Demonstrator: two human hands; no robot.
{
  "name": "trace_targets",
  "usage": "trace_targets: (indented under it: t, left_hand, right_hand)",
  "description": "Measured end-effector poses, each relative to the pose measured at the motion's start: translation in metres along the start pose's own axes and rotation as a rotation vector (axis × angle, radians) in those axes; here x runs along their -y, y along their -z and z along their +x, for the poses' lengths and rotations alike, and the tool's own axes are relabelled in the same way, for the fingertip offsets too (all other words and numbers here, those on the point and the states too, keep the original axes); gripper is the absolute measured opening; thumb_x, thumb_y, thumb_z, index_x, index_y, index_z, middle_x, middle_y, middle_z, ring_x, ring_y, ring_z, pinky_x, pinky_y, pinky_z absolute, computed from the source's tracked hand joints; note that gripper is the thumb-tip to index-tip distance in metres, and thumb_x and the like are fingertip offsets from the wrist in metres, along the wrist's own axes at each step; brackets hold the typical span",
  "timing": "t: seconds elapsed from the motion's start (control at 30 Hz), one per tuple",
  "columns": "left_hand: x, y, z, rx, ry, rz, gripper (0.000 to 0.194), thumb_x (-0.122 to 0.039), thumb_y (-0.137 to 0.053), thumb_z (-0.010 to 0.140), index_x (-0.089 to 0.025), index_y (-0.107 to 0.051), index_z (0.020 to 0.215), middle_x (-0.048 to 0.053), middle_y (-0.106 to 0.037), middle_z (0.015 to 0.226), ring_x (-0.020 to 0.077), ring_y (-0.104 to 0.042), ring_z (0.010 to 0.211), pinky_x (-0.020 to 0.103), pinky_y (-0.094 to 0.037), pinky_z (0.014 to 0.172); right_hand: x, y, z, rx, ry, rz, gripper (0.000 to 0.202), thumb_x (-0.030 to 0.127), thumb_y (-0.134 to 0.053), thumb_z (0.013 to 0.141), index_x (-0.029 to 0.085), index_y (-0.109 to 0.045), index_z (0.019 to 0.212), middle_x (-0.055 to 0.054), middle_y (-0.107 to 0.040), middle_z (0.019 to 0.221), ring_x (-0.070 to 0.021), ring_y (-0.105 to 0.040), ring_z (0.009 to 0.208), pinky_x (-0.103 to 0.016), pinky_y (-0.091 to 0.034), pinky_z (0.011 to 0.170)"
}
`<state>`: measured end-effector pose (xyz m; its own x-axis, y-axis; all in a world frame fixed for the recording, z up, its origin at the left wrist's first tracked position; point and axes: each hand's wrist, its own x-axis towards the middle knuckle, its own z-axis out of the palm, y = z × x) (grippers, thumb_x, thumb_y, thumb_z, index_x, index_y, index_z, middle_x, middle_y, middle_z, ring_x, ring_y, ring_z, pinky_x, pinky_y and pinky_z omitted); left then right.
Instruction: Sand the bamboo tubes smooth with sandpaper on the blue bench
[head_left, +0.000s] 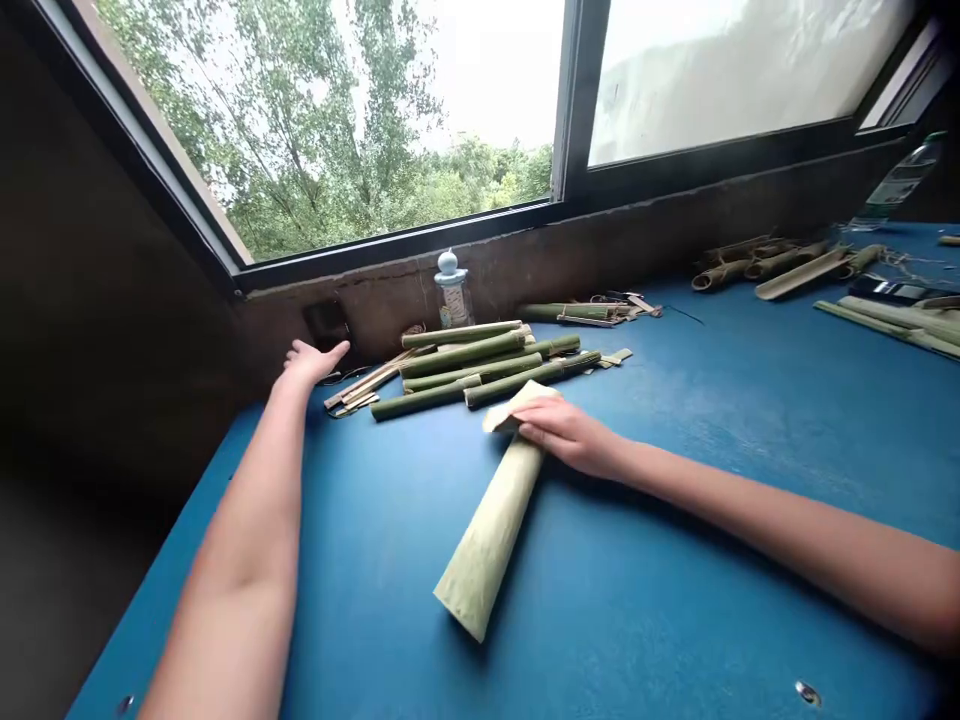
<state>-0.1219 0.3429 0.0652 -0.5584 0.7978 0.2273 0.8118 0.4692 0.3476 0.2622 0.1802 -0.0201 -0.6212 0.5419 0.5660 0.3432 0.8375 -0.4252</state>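
Observation:
My left hand [315, 362] is stretched out toward the wall at the table's far left corner, with fingers apart and nothing in it. Near its fingertips is a dark socket-like box [328, 325] on the wall. My right hand [562, 432] grips the upper end of a pale green sheath [491, 530], which lies slanted with its wide end toward me. At the fingers the sheath's top is folded over. Beyond it lies a pile of green bamboo tubes [465, 362], with thin split strips [367, 385] at the left of the pile.
On the blue table [675, 600], a jar with a blue lid [453, 290] stands behind the pile. Further right are more bamboo pieces [574, 312], split tubes [795, 265], long strips [892, 322] and a clear bottle [896, 185]. A window runs above the far edge.

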Motion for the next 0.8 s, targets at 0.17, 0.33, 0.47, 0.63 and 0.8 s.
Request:
trace_targets:
  t: [0.17,0.33,0.47,0.63,0.8]
  left_hand:
    - [-0.017,-0.056,0.024,-0.131,0.074,-0.199,0.044,-0.04,-0.06,0.092,-0.017,-0.054,0.129,0.011,-0.056,0.132,0.025,-0.059,0.114,0.048,-0.052,0.094]
    - [-0.017,-0.078,0.043,-0.237,0.107,-0.31,0.044,-0.039,-0.06,0.092,-0.017,-0.054,0.129,0.011,-0.056,0.132,0.0248,-0.059,0.113,0.048,-0.052,0.094]
    - [-0.013,-0.085,0.05,-0.251,0.097,-0.362,0.043,-0.039,-0.06,0.092,-0.017,-0.055,0.129,0.011,-0.057,0.131,0.0244,-0.059,0.112,0.048,-0.052,0.094]
    - [-0.001,-0.088,0.062,-0.191,0.03,-0.437,0.042,-0.038,-0.06,0.092,-0.017,-0.055,0.128,0.011,-0.057,0.13,0.0242,-0.06,0.112,0.048,-0.052,0.094]
    - [0.029,-0.083,0.07,-0.117,-0.075,-0.546,0.042,-0.039,-0.06,0.092,-0.018,-0.055,0.128,0.01,-0.058,0.129,0.0243,-0.059,0.112,0.047,-0.052,0.093]
  right_hand:
    - [0.045,-0.007,-0.008,0.225,0.189,0.192,0.031,0.029,-0.041,0.101,0.023,-0.061,0.124,-0.005,-0.07,0.124,-0.0175,-0.058,0.124,-0.034,-0.035,0.114]
    - [0.038,-0.004,-0.006,0.249,0.308,0.194,0.032,0.027,-0.042,0.102,0.018,-0.058,0.128,-0.008,-0.069,0.127,-0.0148,-0.055,0.129,-0.031,-0.035,0.114]
    - [0.016,-0.004,-0.007,0.058,0.055,0.097,0.029,0.025,-0.044,0.101,0.021,-0.063,0.123,-0.006,-0.071,0.122,-0.015,-0.057,0.124,-0.031,-0.038,0.11]
    - [0.057,-0.021,-0.018,0.25,0.352,0.188,0.035,0.034,-0.04,0.103,0.018,-0.059,0.127,-0.005,-0.068,0.128,-0.015,-0.051,0.133,-0.03,-0.022,0.12]
    - [0.001,-0.005,-0.007,0.082,0.102,0.053,0.032,0.029,-0.042,0.101,0.019,-0.064,0.123,-0.008,-0.071,0.122,-0.0188,-0.058,0.123,-0.035,-0.038,0.111]
